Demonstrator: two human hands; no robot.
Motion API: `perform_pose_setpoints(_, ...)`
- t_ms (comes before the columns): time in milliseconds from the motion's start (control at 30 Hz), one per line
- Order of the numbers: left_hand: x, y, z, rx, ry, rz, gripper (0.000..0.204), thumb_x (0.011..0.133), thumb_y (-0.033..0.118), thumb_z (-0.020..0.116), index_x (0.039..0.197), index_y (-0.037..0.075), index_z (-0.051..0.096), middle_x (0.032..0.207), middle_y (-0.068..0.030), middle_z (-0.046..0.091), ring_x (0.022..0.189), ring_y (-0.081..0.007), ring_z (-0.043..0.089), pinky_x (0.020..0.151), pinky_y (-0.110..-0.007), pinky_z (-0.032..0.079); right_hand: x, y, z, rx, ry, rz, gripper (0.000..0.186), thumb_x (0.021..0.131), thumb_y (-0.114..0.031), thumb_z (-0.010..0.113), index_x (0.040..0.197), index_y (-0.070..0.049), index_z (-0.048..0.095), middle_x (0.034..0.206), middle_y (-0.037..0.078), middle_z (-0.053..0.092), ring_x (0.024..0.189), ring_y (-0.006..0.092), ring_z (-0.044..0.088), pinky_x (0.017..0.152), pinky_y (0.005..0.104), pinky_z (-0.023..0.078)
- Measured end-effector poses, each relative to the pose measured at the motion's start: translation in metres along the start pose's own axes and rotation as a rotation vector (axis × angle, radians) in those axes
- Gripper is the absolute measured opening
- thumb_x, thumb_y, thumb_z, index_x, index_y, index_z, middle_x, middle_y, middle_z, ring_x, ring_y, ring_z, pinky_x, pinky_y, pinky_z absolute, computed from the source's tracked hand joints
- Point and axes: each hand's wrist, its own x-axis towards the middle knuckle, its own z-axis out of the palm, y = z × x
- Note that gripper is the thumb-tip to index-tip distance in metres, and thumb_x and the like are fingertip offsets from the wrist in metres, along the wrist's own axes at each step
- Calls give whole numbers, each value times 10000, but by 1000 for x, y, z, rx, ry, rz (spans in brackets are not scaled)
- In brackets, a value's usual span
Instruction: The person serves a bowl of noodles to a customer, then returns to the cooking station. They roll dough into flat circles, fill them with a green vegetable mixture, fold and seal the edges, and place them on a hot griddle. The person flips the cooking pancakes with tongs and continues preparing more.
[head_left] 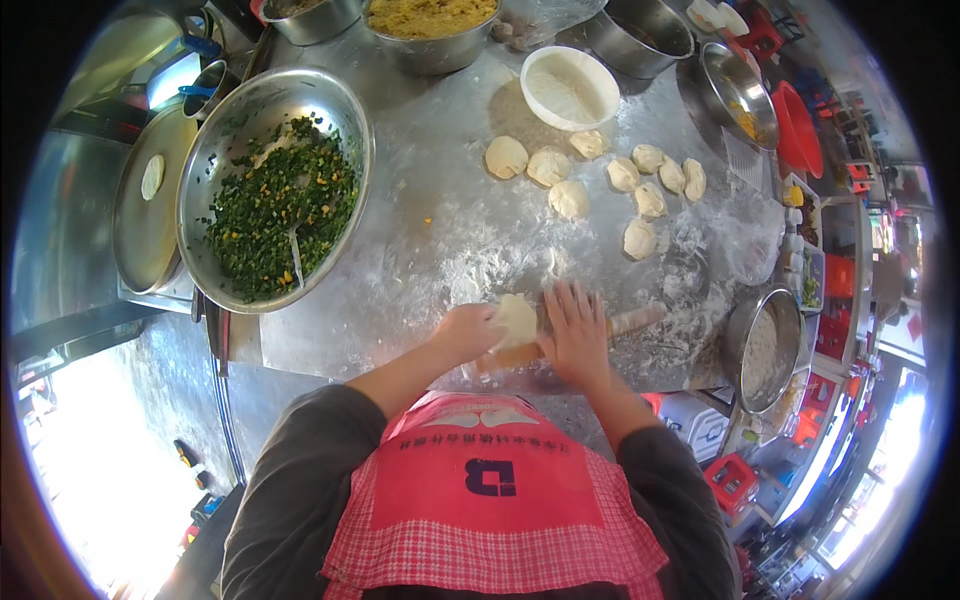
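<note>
Left hand [468, 334]: thumb side toward the dough round [517, 320], fingers bent in at its left edge, apparently pinching it; the thumb's exact place cannot be told. Right hand [575, 335]: laid over the rolling pin [637, 319], palm down, fingers stretched forward and slightly spread, a little blurred.

Position: dough round between the two hands, near the person's edge of the metal table [400, 265]. It lies at or over the left part of the pin; whether the two touch cannot be made out. Pin set aslant, right end farther from the body. Loose flour [480, 268] on the metal beyond the hands.

Handling, judged by look: dough round light, soft and limp, likely to stretch or tear if pulled from one point. Best hold is a loose pinch at the rim with flat finger pads, the middle left alone. Floured faces should slide; any bare patch may cling to skin or metal. Pin stiff, probably light, inclined to roll; an open palm across its middle suits it, with even pressure.

Farther off, pale dough lumps [569, 200] near a white bowl [553, 122]: plump, likely to dent under fingertips, better cupped from the sides.
</note>
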Motion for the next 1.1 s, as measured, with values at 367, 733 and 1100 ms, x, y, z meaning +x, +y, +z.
perform_pose_setpoints(367,-3,-41,16,-221,47,-88,344,856,386,551,1016,112,685,896,-169,688,818,-353,660,754,-430,520,-18,-7,0,11,4,-11,628,877,-361,565,1399,-46,416,1490,160,350,1398,392,268,1132,546,210)
perform_pose_setpoints(733,-6,-37,12,-517,85,-255,369,846,374,568,997,49,655,919,-208,675,828,-375,652,778,-397,525,-46,-10,7,-6,-48,-8,639,866,-373,580,1394,-52,421,1494,151,347,1398,377,275,1118,576,221)
perform_pose_setpoints(1100,-13,-33,5,-902,249,-307,376,866,410,553,1038,96,666,941,-150,699,895,-323,677,797,-395,532,-34,-3,17,3,51,-21,598,909,-374,520,1391,-35,419,1493,145,355,1400,372,274,1123,546,232)
